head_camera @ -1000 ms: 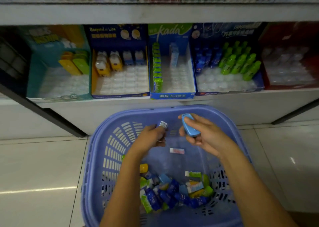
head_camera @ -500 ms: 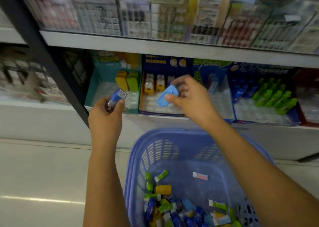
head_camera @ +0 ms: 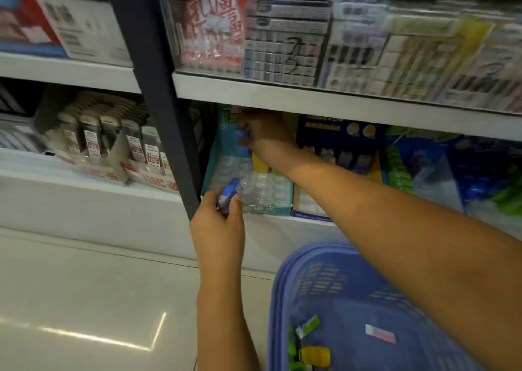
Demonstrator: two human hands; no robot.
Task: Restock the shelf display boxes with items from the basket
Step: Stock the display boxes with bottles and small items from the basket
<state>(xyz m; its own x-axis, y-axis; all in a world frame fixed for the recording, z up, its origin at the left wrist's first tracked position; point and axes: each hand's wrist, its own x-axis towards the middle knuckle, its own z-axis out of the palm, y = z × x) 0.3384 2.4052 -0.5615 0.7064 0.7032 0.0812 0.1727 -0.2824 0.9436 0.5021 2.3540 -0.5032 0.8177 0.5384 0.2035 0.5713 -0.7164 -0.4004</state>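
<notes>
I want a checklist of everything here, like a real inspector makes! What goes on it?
Surface: white shelf with display boxes; shiny floor below.
Job's things: teal box, its clear slots mostly empty; blue basket with small items inside.
Clutter: nothing seen.
Hands: left hand holds a blue item in front of the teal box; right hand holds a second blue item at the box's back.
Cables: nothing seen.
Surroundings: upper shelf of packaged goods; dark post beside the teal box.
</notes>
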